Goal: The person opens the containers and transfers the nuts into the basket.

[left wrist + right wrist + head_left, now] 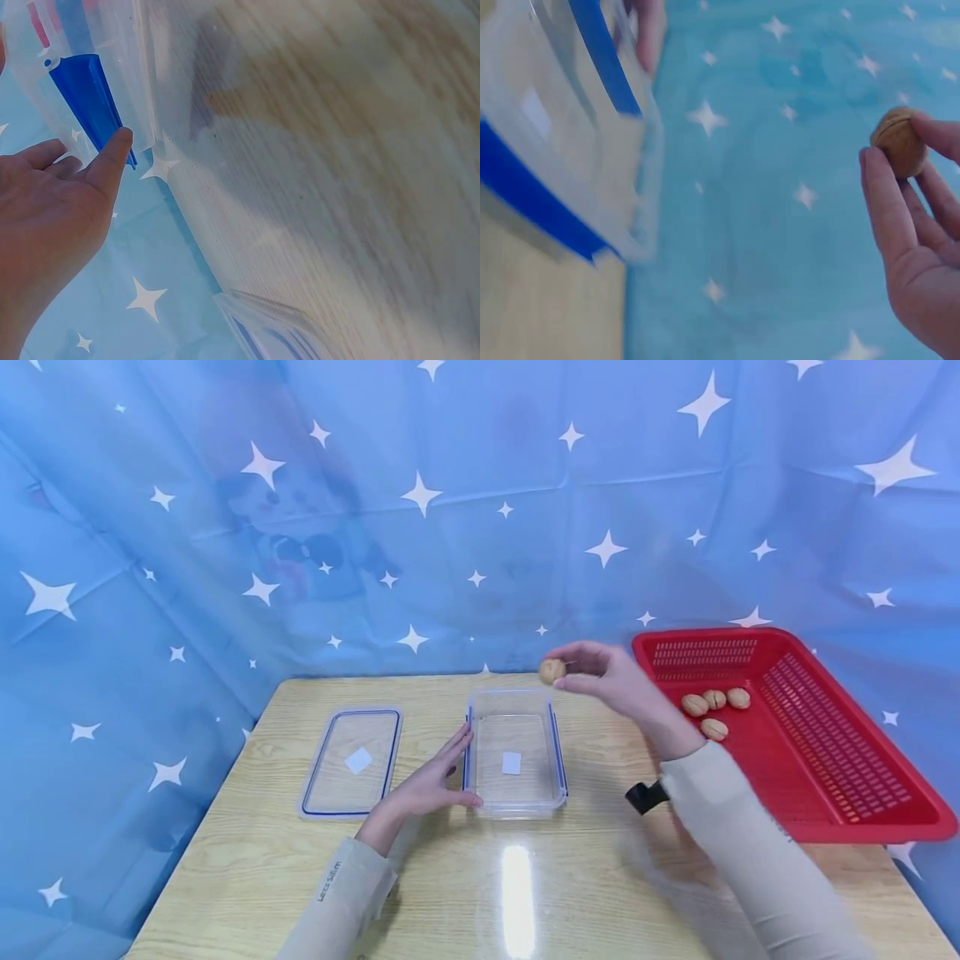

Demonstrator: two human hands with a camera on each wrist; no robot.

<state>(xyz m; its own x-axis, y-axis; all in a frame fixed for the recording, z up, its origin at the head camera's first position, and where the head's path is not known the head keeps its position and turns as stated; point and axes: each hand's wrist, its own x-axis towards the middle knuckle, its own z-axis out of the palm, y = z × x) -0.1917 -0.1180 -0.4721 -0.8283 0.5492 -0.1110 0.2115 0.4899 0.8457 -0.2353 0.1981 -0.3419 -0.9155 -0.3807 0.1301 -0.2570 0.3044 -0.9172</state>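
Observation:
A walnut point(552, 672) is pinched between the fingertips and thumb of my right hand point(611, 681), held up near the far right corner of a clear plastic container point(517, 797) with blue side clips. The right wrist view shows the same walnut point(900, 142) with its seam facing the camera. My left hand point(431, 785) rests against the container's left side, fingers spread along it. In the left wrist view the fingertips lie by a blue clip point(86, 97). The container holds no walnuts; a small white label point(512, 763) shows at its bottom.
The container's clear lid point(352, 785) with a blue seal lies flat at the left. On the right, a red plastic basket point(832, 752) holds several walnuts point(715, 729). A blue star-patterned curtain point(480, 527) hangs behind the wooden table point(600, 893).

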